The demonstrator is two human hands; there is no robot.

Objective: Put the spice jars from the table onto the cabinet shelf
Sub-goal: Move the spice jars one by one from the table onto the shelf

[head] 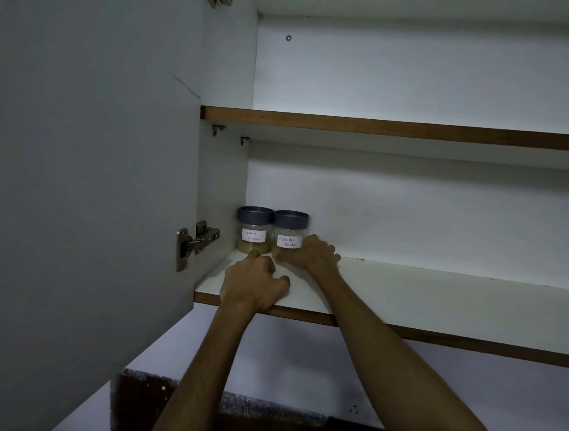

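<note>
Two clear spice jars with dark blue lids stand side by side in the back left corner of the lower cabinet shelf. The left jar is labelled Garam Masala, the right jar Coriander Powder. My right hand wraps the base and right side of the Coriander jar, thumb across its front. My left hand rests on the shelf near its front edge with fingers curled and nothing in it. One fingertip touches the foot of the Garam Masala jar.
The cabinet door hangs open on the left, with a metal hinge at shelf height. An upper shelf runs above the jars. The lower shelf stretches bare to the right. A dark counter edge lies below.
</note>
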